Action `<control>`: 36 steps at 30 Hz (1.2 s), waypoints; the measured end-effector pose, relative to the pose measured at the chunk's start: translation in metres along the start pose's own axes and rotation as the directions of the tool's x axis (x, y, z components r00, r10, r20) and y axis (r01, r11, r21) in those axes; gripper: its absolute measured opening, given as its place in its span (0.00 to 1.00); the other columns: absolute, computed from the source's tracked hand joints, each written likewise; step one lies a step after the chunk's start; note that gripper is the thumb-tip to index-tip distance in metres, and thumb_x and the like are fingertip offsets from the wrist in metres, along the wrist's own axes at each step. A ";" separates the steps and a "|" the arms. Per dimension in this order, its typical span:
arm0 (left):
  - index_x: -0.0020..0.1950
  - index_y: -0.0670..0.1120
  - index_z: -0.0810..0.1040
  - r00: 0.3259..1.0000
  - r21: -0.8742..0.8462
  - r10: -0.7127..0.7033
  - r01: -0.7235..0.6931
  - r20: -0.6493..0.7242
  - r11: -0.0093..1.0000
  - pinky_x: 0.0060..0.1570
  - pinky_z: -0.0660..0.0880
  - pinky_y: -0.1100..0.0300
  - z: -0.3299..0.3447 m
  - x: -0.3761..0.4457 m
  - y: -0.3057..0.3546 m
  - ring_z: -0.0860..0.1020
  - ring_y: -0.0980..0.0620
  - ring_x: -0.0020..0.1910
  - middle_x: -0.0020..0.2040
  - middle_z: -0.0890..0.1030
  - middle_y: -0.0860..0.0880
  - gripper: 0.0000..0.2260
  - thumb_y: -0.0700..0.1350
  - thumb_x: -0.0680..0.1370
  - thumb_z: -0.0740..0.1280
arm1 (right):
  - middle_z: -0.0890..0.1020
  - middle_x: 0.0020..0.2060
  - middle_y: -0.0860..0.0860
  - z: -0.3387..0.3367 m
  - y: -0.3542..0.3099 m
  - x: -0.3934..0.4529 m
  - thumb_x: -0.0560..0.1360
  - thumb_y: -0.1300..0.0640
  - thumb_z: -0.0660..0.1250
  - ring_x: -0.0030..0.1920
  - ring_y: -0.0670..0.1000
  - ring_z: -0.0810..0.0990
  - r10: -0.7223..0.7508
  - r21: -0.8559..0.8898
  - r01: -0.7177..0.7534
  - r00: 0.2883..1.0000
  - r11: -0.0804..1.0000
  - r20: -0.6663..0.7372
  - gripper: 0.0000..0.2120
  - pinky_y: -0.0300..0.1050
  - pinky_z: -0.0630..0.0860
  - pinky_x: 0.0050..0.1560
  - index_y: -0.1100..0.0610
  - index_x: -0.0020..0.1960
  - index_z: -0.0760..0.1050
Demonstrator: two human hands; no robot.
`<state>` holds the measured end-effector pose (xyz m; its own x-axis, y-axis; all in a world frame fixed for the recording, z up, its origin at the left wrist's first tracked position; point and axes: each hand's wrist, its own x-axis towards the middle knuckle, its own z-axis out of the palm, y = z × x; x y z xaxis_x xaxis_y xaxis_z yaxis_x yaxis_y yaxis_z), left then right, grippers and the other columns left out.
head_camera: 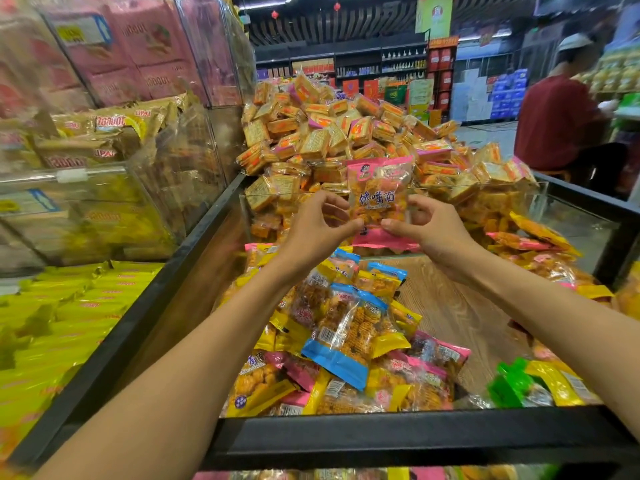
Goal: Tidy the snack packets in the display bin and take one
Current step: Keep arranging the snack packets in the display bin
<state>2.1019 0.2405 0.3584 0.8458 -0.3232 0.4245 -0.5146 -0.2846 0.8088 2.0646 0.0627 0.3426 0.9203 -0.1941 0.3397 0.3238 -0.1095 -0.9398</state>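
Here both hands (374, 226) pinch a pink packet (379, 199) above heaped packets (346, 327).

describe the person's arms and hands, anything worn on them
Both forearms are bare from the bottom edge of the picture up to the wrists: no sleeves, watch, bracelet or gloves show. The left hand and right hand are bare too, with no rings visible on the fingers that show. Fingernails look short and unpainted.

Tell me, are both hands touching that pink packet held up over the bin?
Touching. The head view shows the left hand and right hand each pinching the pink packet at its lower edge, thumb and fingers on the wrapper.
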 end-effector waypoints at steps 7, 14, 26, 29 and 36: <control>0.58 0.42 0.75 0.990 -0.187 -0.119 0.130 0.071 0.974 0.51 0.80 0.55 0.011 -0.002 0.002 0.80 0.48 0.54 0.53 0.80 0.44 0.17 0.53 0.78 0.65 | 0.77 0.46 0.46 0.018 0.000 -0.008 0.66 0.56 0.78 0.42 0.40 0.77 -0.241 -0.369 0.260 0.966 0.892 0.097 0.24 0.31 0.75 0.45 0.46 0.58 0.73; 0.48 0.44 0.77 0.972 -0.268 -0.234 0.225 -0.002 0.937 0.60 0.73 0.39 0.005 0.006 -0.007 0.78 0.44 0.55 0.54 0.80 0.38 0.10 0.51 0.78 0.67 | 0.77 0.48 0.47 0.023 -0.002 -0.011 0.73 0.56 0.71 0.48 0.44 0.76 -0.314 -0.377 0.319 0.946 0.870 0.075 0.15 0.36 0.72 0.49 0.48 0.59 0.77; 0.74 0.43 0.63 0.966 -0.256 -0.218 0.247 0.139 0.934 0.69 0.65 0.46 0.006 -0.001 -0.003 0.64 0.49 0.71 0.74 0.63 0.44 0.35 0.58 0.73 0.69 | 0.80 0.32 0.45 0.013 -0.001 -0.004 0.76 0.52 0.68 0.40 0.50 0.79 0.005 -0.220 0.019 0.994 0.975 0.109 0.11 0.54 0.79 0.47 0.59 0.42 0.75; 0.76 0.52 0.59 0.981 -0.200 -0.156 0.177 0.120 0.964 0.58 0.68 0.57 0.006 0.000 -0.011 0.66 0.59 0.61 0.71 0.64 0.47 0.32 0.48 0.75 0.69 | 0.70 0.31 0.49 0.012 0.002 -0.002 0.76 0.51 0.68 0.40 0.49 0.72 0.015 -0.238 0.003 0.997 0.971 0.076 0.14 0.51 0.76 0.42 0.61 0.40 0.70; 0.75 0.56 0.59 0.991 -0.209 -0.135 0.137 0.027 0.968 0.42 0.72 0.65 0.009 -0.005 -0.009 0.71 0.64 0.50 0.59 0.66 0.55 0.35 0.44 0.73 0.72 | 0.79 0.53 0.51 0.010 0.006 0.002 0.76 0.50 0.67 0.53 0.45 0.78 0.137 -0.159 -0.122 0.987 0.980 0.086 0.25 0.35 0.75 0.35 0.62 0.68 0.68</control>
<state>2.1014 0.2363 0.3451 0.9033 -0.3062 0.3005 -0.3528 -0.1315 0.9264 2.0706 0.0717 0.3373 0.9715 -0.1227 0.2029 0.1695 -0.2387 -0.9562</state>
